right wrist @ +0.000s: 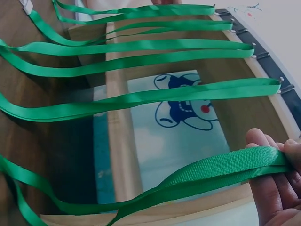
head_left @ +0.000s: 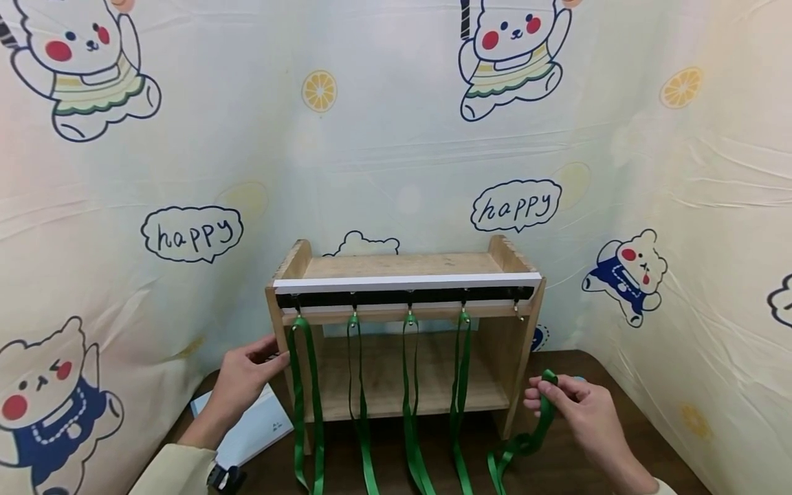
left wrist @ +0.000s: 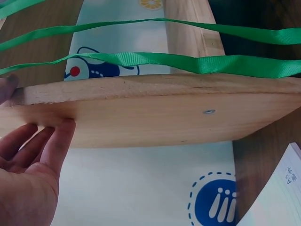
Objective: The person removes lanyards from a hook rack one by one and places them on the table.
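Observation:
A small wooden shelf stands on the table with a row of hooks along its top front. Green ribbon loops hang from several of these hooks; the rightmost hook carries none. My left hand holds the shelf's left side panel, fingers on the outer face and thumb at the front edge. To the right of the shelf, my right hand pinches the top of another green ribbon between thumb and fingers. That ribbon's lower part trails down toward the table.
A white booklet lies on the dark table left of the shelf, under my left forearm. Behind and on both sides hangs a printed cloth with bears and orange slices.

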{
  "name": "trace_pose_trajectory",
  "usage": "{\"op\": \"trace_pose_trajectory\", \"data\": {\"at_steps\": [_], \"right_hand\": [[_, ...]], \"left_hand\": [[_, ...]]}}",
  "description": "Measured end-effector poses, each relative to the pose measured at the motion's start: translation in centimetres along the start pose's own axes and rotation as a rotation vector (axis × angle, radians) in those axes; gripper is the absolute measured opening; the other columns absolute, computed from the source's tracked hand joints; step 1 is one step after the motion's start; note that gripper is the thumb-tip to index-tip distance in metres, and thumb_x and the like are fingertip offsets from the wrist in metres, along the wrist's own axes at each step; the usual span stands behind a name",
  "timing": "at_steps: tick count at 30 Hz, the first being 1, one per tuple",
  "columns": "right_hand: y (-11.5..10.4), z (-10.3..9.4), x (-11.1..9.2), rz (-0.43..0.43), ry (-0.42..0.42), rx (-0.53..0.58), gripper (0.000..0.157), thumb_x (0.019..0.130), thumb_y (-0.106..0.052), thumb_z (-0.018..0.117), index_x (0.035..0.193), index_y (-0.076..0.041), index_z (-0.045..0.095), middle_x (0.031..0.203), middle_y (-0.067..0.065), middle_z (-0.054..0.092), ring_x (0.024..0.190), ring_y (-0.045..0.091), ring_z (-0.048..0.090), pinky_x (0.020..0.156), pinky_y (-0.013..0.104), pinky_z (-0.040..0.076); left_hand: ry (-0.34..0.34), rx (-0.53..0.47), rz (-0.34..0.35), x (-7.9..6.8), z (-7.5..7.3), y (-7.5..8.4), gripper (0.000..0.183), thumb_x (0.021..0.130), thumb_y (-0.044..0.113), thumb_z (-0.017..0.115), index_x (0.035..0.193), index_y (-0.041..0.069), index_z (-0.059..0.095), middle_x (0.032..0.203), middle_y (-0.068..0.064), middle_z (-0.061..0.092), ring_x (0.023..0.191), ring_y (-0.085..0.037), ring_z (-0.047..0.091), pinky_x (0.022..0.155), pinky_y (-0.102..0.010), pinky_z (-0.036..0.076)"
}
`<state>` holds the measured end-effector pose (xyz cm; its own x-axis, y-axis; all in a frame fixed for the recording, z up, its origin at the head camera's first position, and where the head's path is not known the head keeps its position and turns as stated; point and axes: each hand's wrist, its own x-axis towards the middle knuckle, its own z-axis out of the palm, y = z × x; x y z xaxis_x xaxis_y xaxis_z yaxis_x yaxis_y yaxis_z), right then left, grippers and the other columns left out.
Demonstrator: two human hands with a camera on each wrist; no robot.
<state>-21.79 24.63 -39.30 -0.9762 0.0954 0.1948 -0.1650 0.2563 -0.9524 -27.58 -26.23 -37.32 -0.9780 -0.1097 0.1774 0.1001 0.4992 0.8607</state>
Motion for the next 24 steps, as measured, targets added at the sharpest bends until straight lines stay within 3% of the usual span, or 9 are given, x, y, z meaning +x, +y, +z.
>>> {"op": "trace_pose_trajectory", "data": {"at_steps": [9, 15, 24], "right_hand": [[1.4, -0.1, -0.4, 0.139, -0.026, -0.013, 0.036, 0.101, -0.021, 0.063, 0.120, 0.009, 0.068, 0.100, 0.011, 0.080, 0.086, 0.019, 0.078, 0.081, 0.031, 0.062], [3.0, -0.1, -0.8, 0.214, -0.096, 0.013, 0.037, 0.102, -0.020, 0.061, 0.122, 0.010, 0.066, 0.110, 0.015, 0.077, 0.090, 0.019, 0.078, 0.081, 0.031, 0.062], [5.8, 0.9, -1.2, 0.302, -0.177, 0.024, 0.042, 0.101, -0.026, 0.063, 0.122, 0.010, 0.066, 0.103, 0.015, 0.078, 0.089, 0.022, 0.077, 0.079, 0.035, 0.063]], "left_hand": [[-0.007, 0.009, 0.002, 0.0, -0.1, 0.0, 0.064, 0.096, 0.040, 0.068, 0.149, 0.008, 0.051, 0.137, -0.019, 0.064, 0.115, -0.026, 0.061, 0.085, -0.023, 0.057], [-0.009, 0.004, 0.016, 0.0, 0.0, 0.2, 0.064, 0.096, 0.039, 0.069, 0.149, 0.007, 0.051, 0.137, -0.021, 0.064, 0.114, -0.027, 0.062, 0.084, -0.023, 0.057], [-0.010, 0.006, -0.010, -0.1, 0.0, 0.3, 0.067, 0.096, 0.043, 0.069, 0.150, 0.008, 0.050, 0.139, -0.020, 0.063, 0.116, -0.027, 0.060, 0.084, -0.021, 0.055]]}}
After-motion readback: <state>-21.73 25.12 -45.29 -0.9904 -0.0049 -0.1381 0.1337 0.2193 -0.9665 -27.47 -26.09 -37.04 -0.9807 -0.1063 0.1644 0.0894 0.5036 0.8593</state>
